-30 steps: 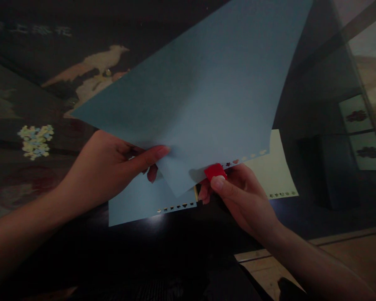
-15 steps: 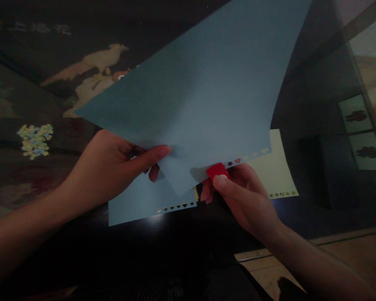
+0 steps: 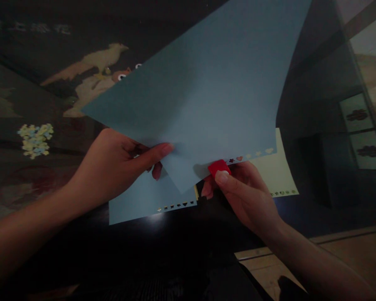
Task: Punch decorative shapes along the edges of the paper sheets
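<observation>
My right hand (image 3: 247, 196) pinches the red punch (image 3: 218, 167) on the blue sheet's (image 3: 207, 96) near edge — left hand (image 3: 115, 167) grips the sheet just left of it.

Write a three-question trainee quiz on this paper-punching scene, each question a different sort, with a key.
1. True or false: the right hand pinches a red punch on the edge of the lifted blue sheet.
2. Which hand steadies that sheet with a thumb on top? A) left hand B) right hand
3. Fill in: the pale sheet under the right hand is ____ in colour.

Key: 1 true; 2 A; 3 yellow.
</observation>
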A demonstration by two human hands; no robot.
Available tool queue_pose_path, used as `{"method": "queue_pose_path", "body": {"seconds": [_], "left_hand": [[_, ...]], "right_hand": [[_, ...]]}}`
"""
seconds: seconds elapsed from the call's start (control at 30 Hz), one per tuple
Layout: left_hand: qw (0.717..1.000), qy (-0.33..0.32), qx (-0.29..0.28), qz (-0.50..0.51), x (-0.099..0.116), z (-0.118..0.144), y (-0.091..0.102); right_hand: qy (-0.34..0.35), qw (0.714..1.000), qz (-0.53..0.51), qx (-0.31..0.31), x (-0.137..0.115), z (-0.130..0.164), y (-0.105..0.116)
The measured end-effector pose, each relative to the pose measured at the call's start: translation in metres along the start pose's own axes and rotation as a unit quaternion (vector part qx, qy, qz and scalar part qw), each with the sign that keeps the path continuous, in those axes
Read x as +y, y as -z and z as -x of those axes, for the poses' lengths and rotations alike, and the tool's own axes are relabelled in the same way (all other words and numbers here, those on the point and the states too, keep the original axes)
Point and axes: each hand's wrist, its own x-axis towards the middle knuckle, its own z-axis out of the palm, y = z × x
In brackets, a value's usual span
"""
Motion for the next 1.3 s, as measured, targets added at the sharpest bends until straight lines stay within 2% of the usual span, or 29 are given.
{"method": "queue_pose_path", "body": {"seconds": [0.43,0.63,0.83,1.03,1.3], "left_hand": [[0.999,-0.041,0.025,-0.006,-0.005,0.000,-0.006],[0.998,0.000,0.002,0.056,-0.003,0.002,-0.008],[0.997,0.024,-0.024,0.068,-0.002,0.000,-0.010],[0.998,0.050,-0.022,0.035,-0.006,-0.001,-0.012],[0.998,0.037,-0.004,0.051,-0.007,-0.002,-0.008]], "right_hand": [[0.019,1.000,0.003,-0.019,0.001,-0.001,0.004],[0.021,0.999,0.022,-0.018,0.001,-0.001,0.006],[0.003,0.998,0.048,-0.039,0.001,-0.001,0.008],[-0.010,0.997,0.072,-0.037,-0.003,-0.002,0.006],[-0.006,0.991,0.111,-0.071,-0.008,-0.002,0.012]]}}
